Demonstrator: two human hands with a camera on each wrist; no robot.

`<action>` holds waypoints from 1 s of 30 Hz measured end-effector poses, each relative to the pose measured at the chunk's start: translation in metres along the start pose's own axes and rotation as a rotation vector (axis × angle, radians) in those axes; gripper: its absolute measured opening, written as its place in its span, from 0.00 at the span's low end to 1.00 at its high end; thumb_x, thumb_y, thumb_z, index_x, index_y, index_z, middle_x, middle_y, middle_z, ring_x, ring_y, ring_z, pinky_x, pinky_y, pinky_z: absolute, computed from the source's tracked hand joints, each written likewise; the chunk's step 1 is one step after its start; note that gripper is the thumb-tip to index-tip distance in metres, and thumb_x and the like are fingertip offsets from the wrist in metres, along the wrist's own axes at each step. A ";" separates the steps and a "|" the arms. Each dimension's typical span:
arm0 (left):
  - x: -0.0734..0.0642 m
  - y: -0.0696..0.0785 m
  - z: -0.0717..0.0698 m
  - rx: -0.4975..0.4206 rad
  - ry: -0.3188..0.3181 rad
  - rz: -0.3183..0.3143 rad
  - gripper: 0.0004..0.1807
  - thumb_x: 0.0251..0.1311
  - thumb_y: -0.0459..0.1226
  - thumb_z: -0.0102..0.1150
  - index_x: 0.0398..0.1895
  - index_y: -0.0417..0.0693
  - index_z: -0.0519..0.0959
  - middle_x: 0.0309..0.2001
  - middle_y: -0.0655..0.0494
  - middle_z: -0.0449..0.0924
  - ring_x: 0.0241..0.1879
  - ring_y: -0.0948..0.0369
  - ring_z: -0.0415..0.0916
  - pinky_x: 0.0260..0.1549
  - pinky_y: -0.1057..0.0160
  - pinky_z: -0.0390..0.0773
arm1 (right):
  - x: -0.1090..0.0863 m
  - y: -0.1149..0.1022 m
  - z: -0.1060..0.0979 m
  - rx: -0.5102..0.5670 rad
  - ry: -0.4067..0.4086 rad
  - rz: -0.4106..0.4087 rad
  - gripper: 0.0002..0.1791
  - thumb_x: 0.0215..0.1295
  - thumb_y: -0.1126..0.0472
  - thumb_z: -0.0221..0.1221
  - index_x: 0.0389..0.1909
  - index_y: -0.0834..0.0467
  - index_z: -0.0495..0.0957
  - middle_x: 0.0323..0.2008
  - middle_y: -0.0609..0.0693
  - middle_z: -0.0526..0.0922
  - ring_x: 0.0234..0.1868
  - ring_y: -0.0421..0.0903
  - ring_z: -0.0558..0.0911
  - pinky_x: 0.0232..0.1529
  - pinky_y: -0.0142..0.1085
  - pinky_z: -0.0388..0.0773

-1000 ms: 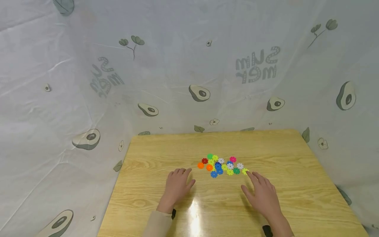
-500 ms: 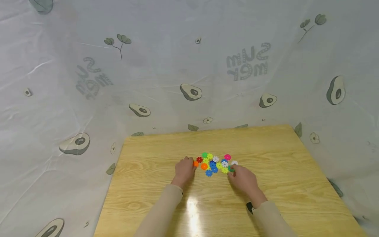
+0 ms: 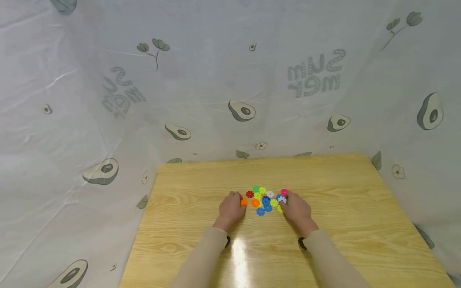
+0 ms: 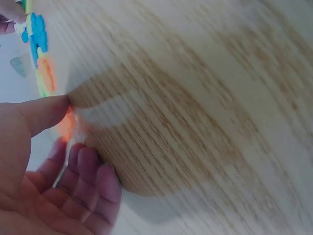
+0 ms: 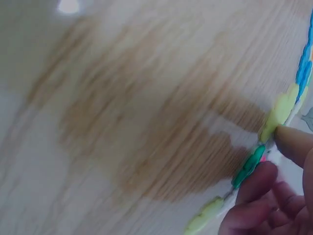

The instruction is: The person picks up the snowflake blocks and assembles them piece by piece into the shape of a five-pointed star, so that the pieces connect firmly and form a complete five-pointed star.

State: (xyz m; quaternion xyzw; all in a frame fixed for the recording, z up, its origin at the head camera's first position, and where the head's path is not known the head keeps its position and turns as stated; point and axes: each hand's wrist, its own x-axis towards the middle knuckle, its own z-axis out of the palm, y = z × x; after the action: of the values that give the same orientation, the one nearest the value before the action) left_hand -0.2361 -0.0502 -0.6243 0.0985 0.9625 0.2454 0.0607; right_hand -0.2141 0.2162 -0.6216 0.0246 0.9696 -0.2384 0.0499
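Flower-shaped, multicoloured plastic discs (image 3: pixel 265 201) sit on the wood-grain desk (image 3: pixel 201 184), strung roughly 9-to-3 o'clock between both hands. Left hand (image 3: pixel 231 209) pinches an orange disc (image 3: pixel 244 202), pile toward its 2-3 o'clock; right hand (image 3: pixel 297 209) curls by a green disc (image 5: pixel 248 165), can't tell if gripping.

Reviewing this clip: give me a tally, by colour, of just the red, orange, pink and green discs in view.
Red notched flower-shaped disc: 1
Orange round discs: 2
Pink notched flower-shaped disc: 1
Light green round disc: 1
Dark green scalloped disc: 1
Total: 6
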 end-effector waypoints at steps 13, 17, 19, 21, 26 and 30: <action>-0.044 0.015 -0.009 -0.640 -0.059 -0.012 0.11 0.69 0.40 0.67 0.44 0.41 0.87 0.34 0.57 0.86 0.34 0.57 0.83 0.31 0.64 0.81 | -0.053 -0.021 -0.011 0.278 0.018 -0.341 0.08 0.75 0.57 0.63 0.34 0.54 0.84 0.25 0.41 0.76 0.27 0.38 0.73 0.32 0.36 0.74; -0.059 0.033 -0.016 -0.785 -0.076 0.005 0.11 0.71 0.40 0.65 0.41 0.39 0.86 0.31 0.52 0.86 0.35 0.41 0.84 0.32 0.55 0.85 | -0.065 -0.038 -0.014 0.273 0.059 -0.463 0.08 0.74 0.58 0.64 0.31 0.49 0.82 0.23 0.36 0.73 0.25 0.33 0.71 0.29 0.32 0.73; -0.062 0.040 -0.020 -0.827 -0.063 0.006 0.11 0.71 0.40 0.65 0.40 0.39 0.86 0.30 0.51 0.86 0.35 0.37 0.84 0.33 0.48 0.86 | -0.067 -0.043 -0.015 0.248 0.106 -0.522 0.11 0.73 0.60 0.65 0.29 0.47 0.79 0.22 0.35 0.69 0.24 0.33 0.69 0.27 0.31 0.71; -0.064 0.045 -0.021 -0.863 -0.046 -0.002 0.11 0.70 0.39 0.65 0.39 0.38 0.85 0.29 0.50 0.85 0.35 0.35 0.84 0.35 0.43 0.86 | -0.069 -0.046 -0.016 0.230 0.157 -0.566 0.10 0.71 0.62 0.67 0.30 0.47 0.80 0.23 0.33 0.71 0.24 0.32 0.69 0.27 0.31 0.71; -0.069 0.051 -0.022 -0.891 -0.025 -0.021 0.10 0.70 0.38 0.66 0.37 0.38 0.86 0.26 0.54 0.84 0.31 0.42 0.84 0.33 0.43 0.86 | -0.074 -0.049 -0.017 0.211 0.238 -0.658 0.02 0.69 0.62 0.68 0.36 0.52 0.87 0.31 0.37 0.83 0.30 0.32 0.77 0.32 0.32 0.80; -0.073 0.052 -0.021 -0.894 -0.010 -0.021 0.10 0.70 0.39 0.66 0.35 0.40 0.86 0.25 0.53 0.84 0.28 0.43 0.83 0.28 0.53 0.85 | -0.075 -0.051 -0.015 0.178 0.287 -0.718 0.02 0.67 0.64 0.69 0.36 0.53 0.87 0.30 0.39 0.83 0.29 0.32 0.76 0.30 0.30 0.78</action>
State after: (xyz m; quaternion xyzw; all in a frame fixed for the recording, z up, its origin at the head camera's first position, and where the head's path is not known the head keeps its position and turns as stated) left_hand -0.1603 -0.0308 -0.5761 0.0538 0.7625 0.6363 0.1045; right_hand -0.1443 0.1762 -0.5770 -0.2786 0.8892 -0.3178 -0.1749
